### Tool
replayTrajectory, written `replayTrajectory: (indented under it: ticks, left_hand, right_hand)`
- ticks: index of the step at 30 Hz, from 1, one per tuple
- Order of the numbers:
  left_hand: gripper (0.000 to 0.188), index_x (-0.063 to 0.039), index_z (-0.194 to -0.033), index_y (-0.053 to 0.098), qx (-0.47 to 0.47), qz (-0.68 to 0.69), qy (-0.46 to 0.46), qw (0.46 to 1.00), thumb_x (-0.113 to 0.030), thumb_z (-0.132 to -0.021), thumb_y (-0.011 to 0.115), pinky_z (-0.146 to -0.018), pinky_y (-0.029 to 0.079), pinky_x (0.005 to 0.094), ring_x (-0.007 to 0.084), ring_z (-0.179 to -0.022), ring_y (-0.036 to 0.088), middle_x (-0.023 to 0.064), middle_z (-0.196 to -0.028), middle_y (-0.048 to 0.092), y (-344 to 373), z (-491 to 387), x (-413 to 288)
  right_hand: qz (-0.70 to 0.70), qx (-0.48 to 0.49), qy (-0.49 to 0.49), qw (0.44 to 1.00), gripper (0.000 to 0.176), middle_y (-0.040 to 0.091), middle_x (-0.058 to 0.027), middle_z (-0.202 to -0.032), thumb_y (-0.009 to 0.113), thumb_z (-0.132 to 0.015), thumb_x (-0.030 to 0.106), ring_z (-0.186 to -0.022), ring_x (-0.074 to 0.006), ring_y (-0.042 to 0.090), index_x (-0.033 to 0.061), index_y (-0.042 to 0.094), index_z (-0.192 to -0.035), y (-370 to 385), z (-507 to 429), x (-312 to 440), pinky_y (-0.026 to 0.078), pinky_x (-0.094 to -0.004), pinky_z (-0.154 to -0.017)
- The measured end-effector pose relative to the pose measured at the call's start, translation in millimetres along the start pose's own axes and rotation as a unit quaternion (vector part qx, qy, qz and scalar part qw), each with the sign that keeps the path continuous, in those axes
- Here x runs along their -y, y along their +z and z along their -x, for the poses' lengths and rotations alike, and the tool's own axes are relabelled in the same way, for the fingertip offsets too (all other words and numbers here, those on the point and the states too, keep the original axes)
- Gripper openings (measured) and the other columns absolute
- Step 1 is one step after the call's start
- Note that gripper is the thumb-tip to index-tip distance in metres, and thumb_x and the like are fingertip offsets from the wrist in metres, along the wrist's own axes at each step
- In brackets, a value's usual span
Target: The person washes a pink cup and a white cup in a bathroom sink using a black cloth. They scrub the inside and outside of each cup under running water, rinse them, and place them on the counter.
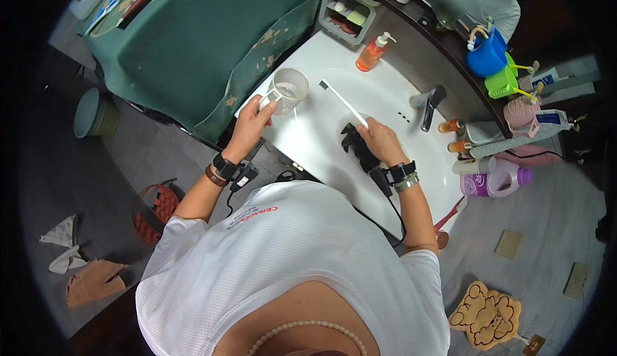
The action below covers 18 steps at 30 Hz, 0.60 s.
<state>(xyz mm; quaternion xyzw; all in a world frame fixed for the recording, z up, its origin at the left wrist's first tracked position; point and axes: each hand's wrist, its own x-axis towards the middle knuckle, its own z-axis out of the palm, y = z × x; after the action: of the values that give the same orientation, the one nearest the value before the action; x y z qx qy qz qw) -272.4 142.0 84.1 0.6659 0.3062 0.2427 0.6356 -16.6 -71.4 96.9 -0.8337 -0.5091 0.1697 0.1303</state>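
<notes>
My left hand (253, 122) grips the handle of a clear plastic cup (290, 91) above the left rim of the white washbasin (313, 136). The cup seems to hold a little liquid. In my right hand (383, 141) is a white-handled brush (343, 102) with a small dark head, pointing up and left over the basin. Beneath that hand lies a wet-looking black item (357, 149) in the basin; part of it is hidden, and I cannot tell what it is.
A chrome faucet (429, 103) stands at the basin's back right, an orange pump bottle (375, 52) at its back edge. A purple-capped detergent bottle (499, 178) is on the right. Green cloth (193, 42) covers something at left. Cups, including a blue one (487, 55), line the dark shelf.
</notes>
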Motion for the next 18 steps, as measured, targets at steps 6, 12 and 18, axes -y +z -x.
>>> replayTrajectory:
  ticks: [6,12,18]
  left_hand:
    - [0.020,-0.007,-0.083,0.056,-0.041,0.104,0.021,0.994,-0.023,-0.094,0.061,-0.056,0.036,0.0208,0.0042,-0.064,0.049,-0.0033,-0.072,0.055,-21,-7,-1]
    - [0.014,-0.008,-0.085,0.053,-0.006,0.110,0.046,0.993,-0.020,-0.091,0.057,-0.058,0.034,0.0207,0.0052,-0.064,0.046,0.0029,-0.076,0.059,-18,-6,3]
    - [0.012,-0.006,-0.089,0.056,0.032,0.134,0.032,0.990,-0.018,-0.090,0.058,-0.061,0.035,0.0207,0.0052,-0.066,0.045,0.0037,-0.080,0.061,-17,-5,13]
  right_hand:
    - [-0.160,0.102,-0.048,0.981,0.052,0.065,-0.0267,-0.083,0.041,-0.102,0.043,-0.083,-0.0458,0.061,-0.0037,0.060,-0.088,91,-30,19,0.047,-0.0515,-0.077]
    - [-0.152,0.178,-0.034,0.972,0.065,0.066,-0.0272,-0.082,0.038,-0.100,0.050,-0.081,-0.0429,0.063,-0.0058,0.063,-0.078,155,-81,48,0.047,-0.0492,-0.081]
    - [-0.033,0.159,-0.021,0.987,0.057,0.070,-0.0237,-0.089,0.039,-0.098,0.045,-0.088,-0.0411,0.067,-0.0011,0.071,-0.085,161,-91,93,0.051,-0.0502,-0.081]
